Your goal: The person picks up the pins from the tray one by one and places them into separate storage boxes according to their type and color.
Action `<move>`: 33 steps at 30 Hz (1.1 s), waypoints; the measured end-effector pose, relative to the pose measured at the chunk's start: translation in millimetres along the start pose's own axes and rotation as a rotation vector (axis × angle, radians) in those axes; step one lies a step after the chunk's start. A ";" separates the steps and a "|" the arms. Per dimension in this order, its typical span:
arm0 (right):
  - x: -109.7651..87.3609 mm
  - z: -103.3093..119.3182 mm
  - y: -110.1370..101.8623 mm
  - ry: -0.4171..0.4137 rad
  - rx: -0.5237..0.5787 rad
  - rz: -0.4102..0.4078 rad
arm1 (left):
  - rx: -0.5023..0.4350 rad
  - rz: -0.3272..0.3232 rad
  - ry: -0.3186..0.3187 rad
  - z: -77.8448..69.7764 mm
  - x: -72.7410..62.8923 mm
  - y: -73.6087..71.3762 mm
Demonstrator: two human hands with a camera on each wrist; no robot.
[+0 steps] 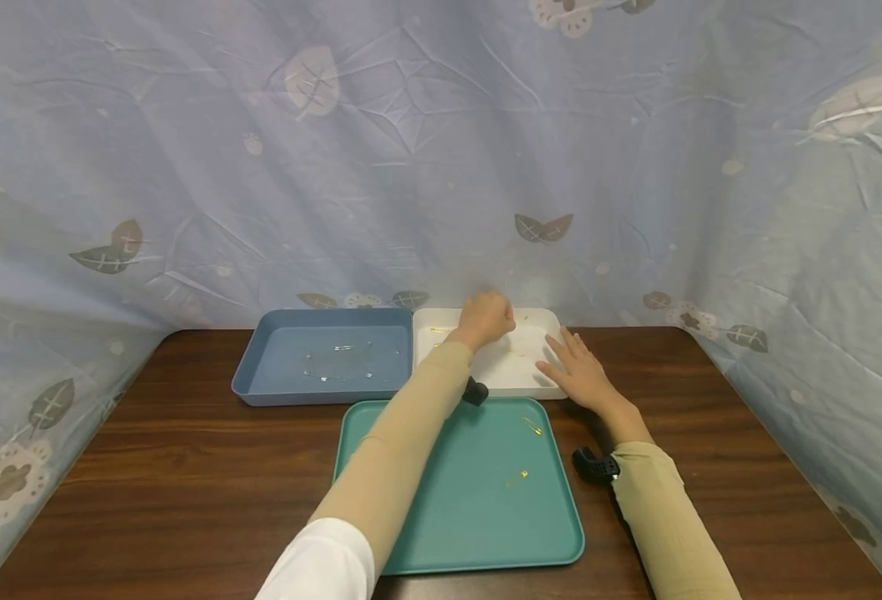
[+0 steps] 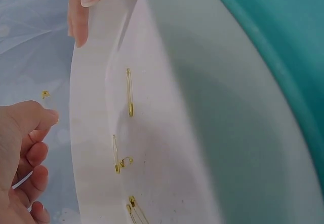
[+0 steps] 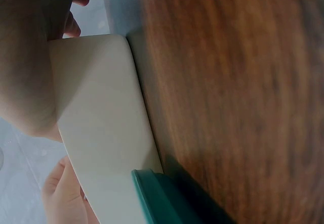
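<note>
My left hand (image 1: 486, 319) is above the white tray (image 1: 537, 379), fingers curled in. In the left wrist view, a gold safety pin (image 2: 45, 94) shows at the thumb of this hand, apparently pinched there; most of it is hidden. Several more gold safety pins (image 2: 129, 92) lie in the white tray. My right hand (image 1: 582, 373) rests with spread, relaxed fingers at the tray's right edge and holds nothing. In the right wrist view, its dark near side (image 3: 30, 72) hides part of the tray's end.
A blue tray (image 1: 249, 367) with several silver safety pins (image 1: 345, 347) adjoins the white one on the left. In front is a teal tray (image 1: 478, 533) with gold safety pins (image 1: 533, 427) at its right side. A patterned curtain (image 1: 411, 167) hangs behind the wooden table (image 1: 148, 492).
</note>
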State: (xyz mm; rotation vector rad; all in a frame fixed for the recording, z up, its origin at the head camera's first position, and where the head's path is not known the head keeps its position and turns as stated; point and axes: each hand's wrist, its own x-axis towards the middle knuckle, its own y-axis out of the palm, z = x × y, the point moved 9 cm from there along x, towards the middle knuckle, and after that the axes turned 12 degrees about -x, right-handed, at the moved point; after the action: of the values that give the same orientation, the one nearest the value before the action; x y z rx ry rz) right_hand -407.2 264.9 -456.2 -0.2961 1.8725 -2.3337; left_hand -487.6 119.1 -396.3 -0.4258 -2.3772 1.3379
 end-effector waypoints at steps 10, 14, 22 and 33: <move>1.9 2.9 -0.3 -0.001 -0.008 -0.010 | -0.033 -0.015 -0.020 2.6 -0.8 -3.1; 2.2 4.7 -0.3 0.000 -0.013 -0.004 | -0.038 -0.020 -0.008 3.0 -3.0 -6.5; 6.2 6.7 1.6 0.002 -0.003 0.000 | -0.083 -0.031 0.053 3.7 -14.1 -18.5; 9.4 10.6 0.3 -0.002 0.010 0.002 | -0.109 -0.081 0.109 2.0 -34.4 -37.5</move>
State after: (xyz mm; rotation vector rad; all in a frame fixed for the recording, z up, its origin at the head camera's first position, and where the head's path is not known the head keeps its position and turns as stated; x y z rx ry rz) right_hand -413.8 252.6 -453.7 -0.2948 1.8591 -2.3401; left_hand -461.0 83.8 -371.1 -0.4172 -2.3578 1.1245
